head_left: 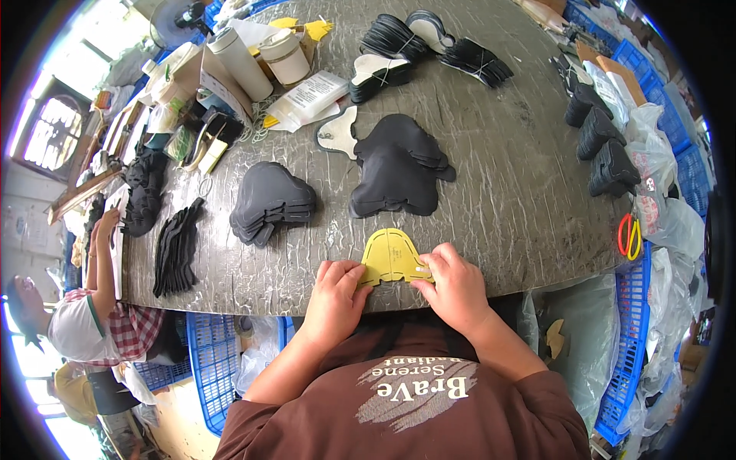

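Your left hand (335,295) and right hand (455,287) covering the yellow template's (391,255) lower corners, your fingertips hiding underneath it (grip unclear), far bottle (239,63) label staying too blurred for reading.

both hands (395,295) pinching yellow template (392,257), grey table (506,176)

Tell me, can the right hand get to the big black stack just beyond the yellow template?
Probably yes: the right hand rests on the yellow template, and only bare table lies between it and the black stack.
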A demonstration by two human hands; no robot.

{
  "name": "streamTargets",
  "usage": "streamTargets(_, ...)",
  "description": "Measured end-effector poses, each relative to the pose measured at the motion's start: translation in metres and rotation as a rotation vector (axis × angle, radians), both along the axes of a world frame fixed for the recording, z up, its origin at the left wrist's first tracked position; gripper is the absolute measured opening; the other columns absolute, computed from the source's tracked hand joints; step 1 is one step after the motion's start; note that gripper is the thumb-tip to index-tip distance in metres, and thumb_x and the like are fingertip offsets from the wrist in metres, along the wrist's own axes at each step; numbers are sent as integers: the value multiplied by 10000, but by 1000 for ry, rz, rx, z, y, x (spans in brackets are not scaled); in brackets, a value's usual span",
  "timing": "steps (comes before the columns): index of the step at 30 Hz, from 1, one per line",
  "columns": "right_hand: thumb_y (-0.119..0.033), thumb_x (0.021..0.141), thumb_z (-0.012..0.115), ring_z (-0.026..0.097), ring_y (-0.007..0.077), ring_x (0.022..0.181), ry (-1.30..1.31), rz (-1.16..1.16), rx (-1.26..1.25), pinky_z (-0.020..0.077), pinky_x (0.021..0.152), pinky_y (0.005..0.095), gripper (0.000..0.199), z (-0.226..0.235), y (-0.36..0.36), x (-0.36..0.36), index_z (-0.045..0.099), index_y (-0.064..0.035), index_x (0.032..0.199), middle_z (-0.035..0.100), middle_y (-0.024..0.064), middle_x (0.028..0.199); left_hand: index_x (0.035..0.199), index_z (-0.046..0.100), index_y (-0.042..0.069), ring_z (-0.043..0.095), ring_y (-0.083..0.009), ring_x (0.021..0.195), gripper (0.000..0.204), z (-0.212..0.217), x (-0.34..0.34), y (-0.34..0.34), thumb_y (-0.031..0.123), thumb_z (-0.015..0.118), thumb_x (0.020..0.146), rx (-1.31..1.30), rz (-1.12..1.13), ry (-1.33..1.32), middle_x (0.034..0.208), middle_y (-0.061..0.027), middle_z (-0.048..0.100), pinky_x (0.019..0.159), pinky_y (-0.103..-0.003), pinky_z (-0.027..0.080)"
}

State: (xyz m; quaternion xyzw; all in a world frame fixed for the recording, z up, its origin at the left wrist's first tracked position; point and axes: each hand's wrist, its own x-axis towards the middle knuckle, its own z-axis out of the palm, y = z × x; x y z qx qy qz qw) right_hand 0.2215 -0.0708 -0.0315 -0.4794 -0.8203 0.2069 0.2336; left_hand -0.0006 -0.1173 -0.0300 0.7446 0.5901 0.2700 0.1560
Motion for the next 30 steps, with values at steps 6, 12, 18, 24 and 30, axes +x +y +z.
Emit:
streamTargets(6, -158, 729, 784, 648, 283, 754, 22, 9, -10, 525, 652, 406, 342, -3, 2, -1, 633, -28, 1007, 559, 82, 938, 1030, 640, -42, 539, -347, 920, 276, 1, 2, 3, 31, 701, 771, 56, -2, 47, 1040, -144, 593, 830, -419, 476)
streamTargets(12, -149, 728, 783, 649, 278, 757, 37, 8, 11, 526, 654, 402, 335, -2, 2, -2, 641, -21, 1003, 562, 84, 924, 992, 655, -13, 554, -348, 887, 246, -5, 3, 0, 16, 715, 755, 83, 23, 10, 1011, -142, 595, 801, -430, 465)
streamTargets(18, -146, 737, 775, 645, 282, 754, 41, 16, -12, 525, 654, 401, 320, -1, 2, 0, 642, -16, 997, 561, 88, 917, 1003, 665, -15, 535, -335, 919, 232, -8, 3, 0, 44, 704, 782, 75, 19, 12, 1029, -128, 587, 814, -413, 478)
streamTargets(24, -146, 744, 769, 641, 286, 750, 59, 11, -7, 521, 654, 404, 310, -2, 2, 0, 641, -13, 993, 560, 89, 913, 999, 670, -7, 536, -331, 930, 229, -10, 5, 0, 49, 708, 780, 83, 28, 19, 1031, -124, 587, 808, -408, 482)
streamTargets(30, -147, 748, 766, 636, 292, 741, 62, 8, 1, 518, 647, 404, 297, -3, 1, 0, 642, -11, 981, 558, 91, 906, 1000, 673, -4, 534, -329, 939, 228, -10, 6, 1, 49, 706, 780, 74, 35, 25, 1033, -121, 586, 812, -407, 482)
